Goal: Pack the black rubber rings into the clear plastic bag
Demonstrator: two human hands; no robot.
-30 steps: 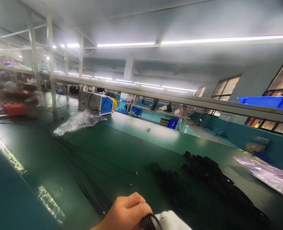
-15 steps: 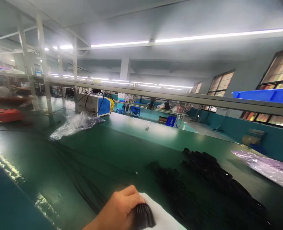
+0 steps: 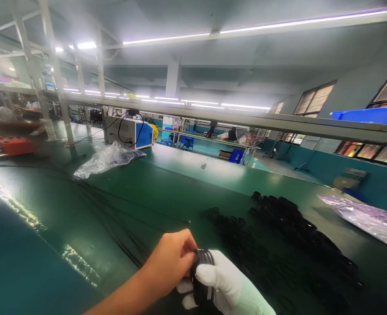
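Observation:
My bare left hand is closed around a coil of black cable low in the middle of the view. My right hand, in a white glove, grips the same coil from the right, its thumb over the loops. Long black cables run from the coil across the green table toward the far left. Rows of coiled black cable bundles lie on the table just right of my hands.
A clear plastic bag and a blue and white machine stand at the table's far end. A purple plastic bag lies at the right edge. A red box sits far left. A metal rail crosses overhead with a blue bin.
Both hands have risen further into view with the coil. The gloved right hand, mostly cut off before, now shows gripping the coil. The view has tilted slightly.

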